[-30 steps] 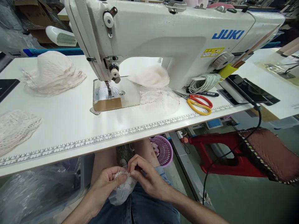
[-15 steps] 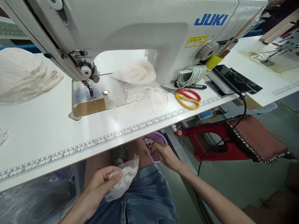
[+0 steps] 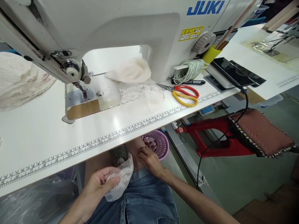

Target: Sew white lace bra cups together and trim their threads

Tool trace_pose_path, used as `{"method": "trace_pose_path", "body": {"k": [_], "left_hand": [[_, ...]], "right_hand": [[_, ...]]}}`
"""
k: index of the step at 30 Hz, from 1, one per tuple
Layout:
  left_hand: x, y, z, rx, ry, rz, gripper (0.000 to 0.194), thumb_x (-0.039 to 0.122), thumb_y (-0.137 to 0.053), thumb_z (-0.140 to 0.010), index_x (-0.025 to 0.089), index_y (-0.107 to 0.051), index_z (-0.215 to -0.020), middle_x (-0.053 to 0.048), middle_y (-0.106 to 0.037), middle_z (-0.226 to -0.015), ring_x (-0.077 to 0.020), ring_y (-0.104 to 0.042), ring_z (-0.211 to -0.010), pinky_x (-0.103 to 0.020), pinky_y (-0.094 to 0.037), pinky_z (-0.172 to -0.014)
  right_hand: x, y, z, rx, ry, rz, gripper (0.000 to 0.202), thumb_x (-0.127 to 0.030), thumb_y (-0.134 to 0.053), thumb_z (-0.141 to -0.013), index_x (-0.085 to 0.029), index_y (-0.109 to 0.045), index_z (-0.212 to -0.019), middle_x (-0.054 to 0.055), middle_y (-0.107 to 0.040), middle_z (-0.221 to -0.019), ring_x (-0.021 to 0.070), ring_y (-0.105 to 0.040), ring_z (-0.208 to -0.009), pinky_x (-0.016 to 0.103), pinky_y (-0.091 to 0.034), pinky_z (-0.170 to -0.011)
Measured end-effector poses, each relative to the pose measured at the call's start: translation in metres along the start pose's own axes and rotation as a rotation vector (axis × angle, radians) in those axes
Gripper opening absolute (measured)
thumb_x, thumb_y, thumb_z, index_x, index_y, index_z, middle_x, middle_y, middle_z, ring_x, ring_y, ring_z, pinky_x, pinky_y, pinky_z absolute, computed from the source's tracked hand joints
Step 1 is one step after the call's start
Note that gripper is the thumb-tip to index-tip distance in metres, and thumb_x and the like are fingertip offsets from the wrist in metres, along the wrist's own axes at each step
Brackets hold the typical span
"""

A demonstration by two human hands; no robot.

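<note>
Between the thumb and fingers of my left hand is a piece of white lace fabric with a scalloped, sheer edge, held above my lap below the table edge. My right hand rests by my bare thigh, fingers curled and pointing inward; whatever they hold, if anything, is hidden. Beside it stands a purple plastic basket with pinkish lace scraps inside. Above, on the white table, is the JUKI sewing machine, its presser foot over the needle plate with no fabric under it.
Red-and-yellow-handled scissors lie on the table beside lace pieces and a coil of pale cord. A stack of cream lace cups sits at the left. A red stool with a brown cushion stands right; a black cable hangs nearby.
My right hand has moved left out of the purple basket to my thigh, uncovering the scraps inside. My left hand still holds the lace, nearly in place. The view has shifted slightly.
</note>
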State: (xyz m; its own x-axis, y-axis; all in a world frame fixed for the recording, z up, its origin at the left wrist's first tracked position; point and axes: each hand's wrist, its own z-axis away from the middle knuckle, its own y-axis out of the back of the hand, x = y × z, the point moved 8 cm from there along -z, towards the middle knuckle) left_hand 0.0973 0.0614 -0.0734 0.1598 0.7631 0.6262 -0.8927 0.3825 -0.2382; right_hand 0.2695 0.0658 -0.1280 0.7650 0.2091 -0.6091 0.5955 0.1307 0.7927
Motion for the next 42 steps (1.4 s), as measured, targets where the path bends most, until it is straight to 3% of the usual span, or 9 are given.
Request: {"method": "trace_pose_path", "body": {"k": [3,7,10,14,19,27,32,38,42], "left_hand": [[-0.003,0.005,0.002,0.027,-0.010,-0.026,0.034,0.038,-0.077,-0.067,0.015,-0.068,-0.091,-0.003,-0.071,-0.074,-0.0134,-0.061,-0.066,-0.018,-0.044,-0.060],[-0.003,0.008,0.003,0.048,0.008,-0.079,0.037,0.041,-0.077,-0.066,0.014,-0.067,-0.090,-0.004,-0.072,-0.075,-0.0105,-0.058,-0.060,-0.016,-0.042,-0.057],[0.002,0.002,0.002,0.010,0.003,-0.162,0.036,0.042,-0.075,-0.068,0.015,-0.067,-0.090,-0.003,-0.072,-0.076,-0.0097,-0.056,-0.060,-0.016,-0.040,-0.057],[0.011,-0.008,0.004,-0.064,-0.039,-0.298,0.028,0.039,-0.071,-0.072,0.016,-0.066,-0.088,-0.003,-0.071,-0.080,-0.0131,-0.059,-0.071,-0.017,-0.041,-0.064],[0.013,0.002,0.014,-0.013,-0.091,-0.402,0.022,0.036,-0.065,-0.076,0.016,-0.066,-0.086,0.000,-0.066,-0.070,-0.0118,-0.053,-0.062,-0.018,-0.037,-0.056],[0.006,0.007,0.008,0.071,-0.146,-0.369,0.027,0.038,-0.072,-0.069,0.015,-0.068,-0.082,-0.001,-0.062,-0.071,-0.0139,-0.053,-0.063,-0.021,-0.040,-0.058],[0.034,0.001,0.022,0.183,-0.517,-0.659,0.019,0.030,-0.061,-0.081,0.017,-0.066,-0.068,0.000,-0.057,-0.066,-0.0133,-0.056,-0.062,-0.020,-0.041,-0.057],[0.050,-0.025,0.069,0.232,-1.211,-1.057,0.019,0.004,-0.051,-0.086,0.013,-0.065,-0.095,-0.005,-0.058,-0.075,-0.0139,-0.053,-0.067,-0.025,-0.041,-0.060],[0.043,-0.036,0.082,0.201,-1.434,-1.205,0.026,-0.004,-0.048,-0.084,0.003,-0.062,-0.105,-0.011,-0.061,-0.081,-0.0187,-0.054,-0.077,-0.032,-0.040,-0.064]], "right_hand": [[0.021,-0.001,0.001,0.019,-0.051,-0.016,0.011,-0.017,-0.051,-0.089,-0.015,-0.060,-0.083,0.008,-0.060,-0.088,0.0188,-0.055,-0.083,0.029,-0.045,-0.072],[0.028,0.023,0.004,0.049,-0.130,-0.043,0.021,-0.017,-0.040,-0.093,-0.013,-0.058,-0.085,0.009,-0.059,-0.077,0.0179,-0.055,-0.069,0.028,-0.044,-0.062],[-0.006,0.048,0.000,0.027,-0.067,-0.123,0.018,-0.026,-0.044,-0.093,-0.015,-0.057,-0.100,0.009,-0.061,-0.090,0.0178,-0.058,-0.081,0.027,-0.046,-0.069],[-0.076,0.057,-0.014,-0.200,0.257,-0.388,0.062,-0.045,-0.068,-0.076,-0.018,-0.045,-0.128,0.009,-0.057,-0.116,0.0202,-0.051,-0.108,0.030,-0.038,-0.092],[-0.092,0.036,-0.025,-0.462,0.273,-0.505,0.024,-0.039,-0.064,-0.082,-0.014,-0.064,-0.082,-0.003,-0.059,-0.068,0.0111,-0.056,-0.067,0.023,-0.038,-0.072],[-0.094,0.050,-0.020,-0.259,0.225,-0.437,0.020,-0.033,-0.062,-0.084,-0.014,-0.059,-0.078,-0.002,-0.057,-0.072,0.0105,-0.051,-0.067,0.024,-0.033,-0.068],[-0.097,0.059,-0.015,-0.239,0.253,-0.423,0.018,-0.033,-0.063,-0.084,-0.015,-0.058,-0.085,0.000,-0.056,-0.080,0.0121,-0.051,-0.074,0.024,-0.035,-0.069],[-0.102,0.065,-0.012,-0.329,0.256,-0.719,0.033,-0.041,-0.047,-0.091,-0.012,-0.061,-0.098,0.008,-0.060,-0.091,0.0151,-0.056,-0.085,0.025,-0.044,-0.074],[-0.102,0.064,-0.010,-0.309,0.231,-0.756,0.026,-0.030,-0.046,-0.094,-0.012,-0.064,-0.099,0.008,-0.062,-0.092,0.0151,-0.058,-0.088,0.027,-0.045,-0.080]]}}
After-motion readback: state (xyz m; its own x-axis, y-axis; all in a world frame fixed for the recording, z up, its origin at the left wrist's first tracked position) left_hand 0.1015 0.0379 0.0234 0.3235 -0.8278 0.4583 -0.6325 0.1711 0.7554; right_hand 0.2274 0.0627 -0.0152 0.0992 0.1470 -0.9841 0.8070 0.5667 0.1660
